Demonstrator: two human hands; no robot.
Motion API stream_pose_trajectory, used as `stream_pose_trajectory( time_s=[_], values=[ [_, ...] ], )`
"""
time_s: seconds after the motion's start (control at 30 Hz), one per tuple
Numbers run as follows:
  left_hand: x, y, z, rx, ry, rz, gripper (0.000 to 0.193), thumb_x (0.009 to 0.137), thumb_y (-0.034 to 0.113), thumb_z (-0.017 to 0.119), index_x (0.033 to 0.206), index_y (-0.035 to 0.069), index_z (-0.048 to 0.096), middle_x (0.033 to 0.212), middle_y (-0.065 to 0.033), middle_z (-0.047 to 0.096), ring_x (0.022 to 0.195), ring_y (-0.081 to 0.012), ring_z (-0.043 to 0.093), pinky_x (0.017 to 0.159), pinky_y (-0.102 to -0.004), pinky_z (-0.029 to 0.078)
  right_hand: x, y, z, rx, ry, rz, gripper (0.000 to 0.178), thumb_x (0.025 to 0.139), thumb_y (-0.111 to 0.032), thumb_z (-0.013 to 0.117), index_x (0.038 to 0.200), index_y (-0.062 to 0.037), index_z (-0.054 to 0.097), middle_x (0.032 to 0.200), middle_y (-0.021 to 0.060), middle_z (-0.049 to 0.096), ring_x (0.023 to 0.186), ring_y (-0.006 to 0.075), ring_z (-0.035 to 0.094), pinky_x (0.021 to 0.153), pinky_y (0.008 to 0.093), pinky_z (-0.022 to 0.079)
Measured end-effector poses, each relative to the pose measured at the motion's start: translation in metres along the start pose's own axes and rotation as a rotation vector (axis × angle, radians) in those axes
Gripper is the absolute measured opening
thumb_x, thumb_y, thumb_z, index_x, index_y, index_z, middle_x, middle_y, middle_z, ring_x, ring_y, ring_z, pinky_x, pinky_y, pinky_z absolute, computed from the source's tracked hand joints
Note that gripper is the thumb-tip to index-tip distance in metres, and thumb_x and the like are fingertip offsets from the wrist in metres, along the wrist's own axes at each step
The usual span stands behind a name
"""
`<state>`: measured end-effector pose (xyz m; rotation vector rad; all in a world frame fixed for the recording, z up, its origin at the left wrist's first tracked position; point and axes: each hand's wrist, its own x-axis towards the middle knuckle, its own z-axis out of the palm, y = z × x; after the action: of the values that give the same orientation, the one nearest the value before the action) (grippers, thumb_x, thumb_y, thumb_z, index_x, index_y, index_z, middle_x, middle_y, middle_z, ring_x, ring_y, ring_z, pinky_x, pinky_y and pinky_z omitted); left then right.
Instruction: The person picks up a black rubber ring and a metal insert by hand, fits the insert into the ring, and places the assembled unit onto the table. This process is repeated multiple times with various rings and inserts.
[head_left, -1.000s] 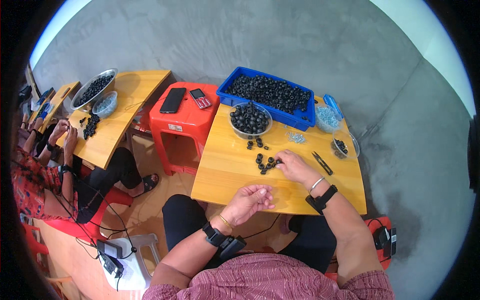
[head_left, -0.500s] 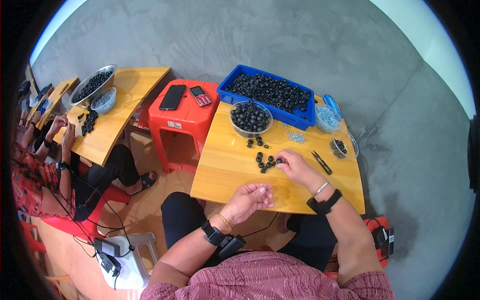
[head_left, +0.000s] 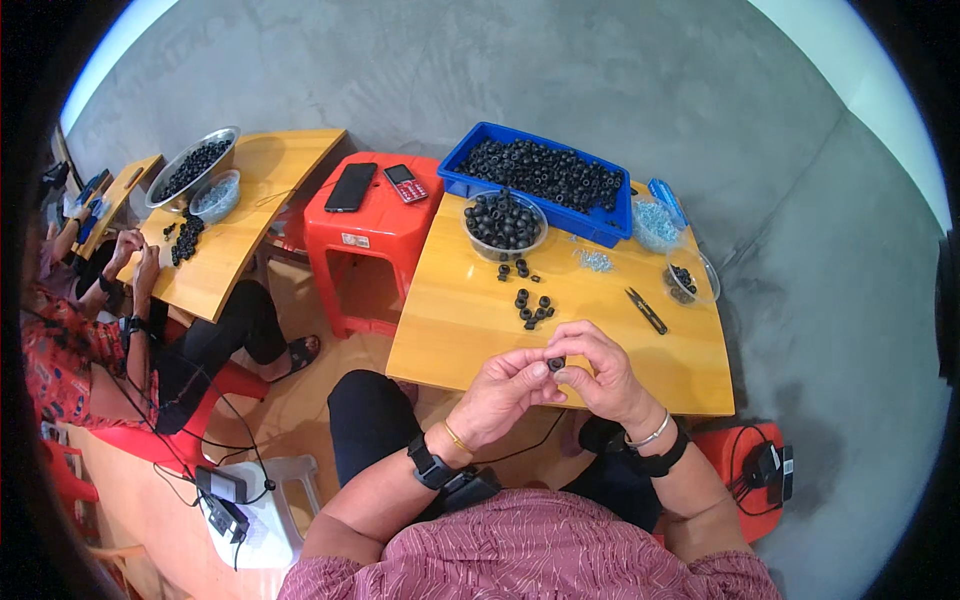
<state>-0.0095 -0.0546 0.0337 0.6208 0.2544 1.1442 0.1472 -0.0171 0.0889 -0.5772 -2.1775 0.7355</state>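
Just above the table's near edge, my two hands meet around one small black ring-shaped part. My left hand pinches it from the left with thumb and forefinger. From the right, the fingertips of my right hand close on it too. Several loose black parts lie on the table just beyond my hands. Behind them stands a clear round bowl heaped with black parts. Small silvery metal pieces lie in a little pile, and black-handled tweezers or snips rest to the right.
A blue tray of black parts stands at the table's far edge. Right of it are a tub of silvery pieces and a clear cup. A red stool holds two phones. Another person works at the left table.
My right hand has come back from the loose parts with a black part and joined my left hand, which has moved slightly right. Both now grip the part.
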Motion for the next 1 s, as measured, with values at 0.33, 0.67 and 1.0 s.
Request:
stream_pose_trajectory(
  time_s=[0.33,0.67,1.0],
  values=[
    [-0.006,0.002,0.01,0.481,0.067,0.196,0.019,0.084,0.005,0.053,0.103,0.0,0.054,0.088,-0.0042,0.059,0.08,-0.0108,0.057,0.075,-0.0257,0.047,-0.012,-0.006,0.0,0.025,0.097,0.03,0.017,0.074,-0.003,0.06,0.09,-0.0037,0.053,0.087,0.0114,0.054,0.081,0.0248,0.055,0.073,0.0307,0.044],
    [-0.007,-0.003,0.008,0.601,0.096,0.329,0.021,0.079,-0.004,0.056,0.099,-0.001,0.054,0.087,-0.0039,0.059,0.08,-0.0091,0.057,0.074,-0.0221,0.046,-0.015,-0.009,0.004,-0.032,0.093,0.048,0.015,0.073,0.001,0.059,0.084,-0.0034,0.05,0.081,0.0095,0.054,0.074,0.0227,0.055,0.067,0.0286,0.044],
    [-0.005,0.001,0.0,0.955,0.118,0.439,0.017,0.078,-0.003,0.058,0.095,-0.001,0.057,0.085,-0.0027,0.058,0.074,-0.0085,0.055,0.068,-0.0201,0.046,-0.017,-0.008,0.011,-0.062,0.142,0.058,0.013,0.073,0.001,0.059,0.083,-0.0018,0.051,0.08,0.0108,0.053,0.071,0.0245,0.055,0.065,0.0294,0.044]
  ],
)
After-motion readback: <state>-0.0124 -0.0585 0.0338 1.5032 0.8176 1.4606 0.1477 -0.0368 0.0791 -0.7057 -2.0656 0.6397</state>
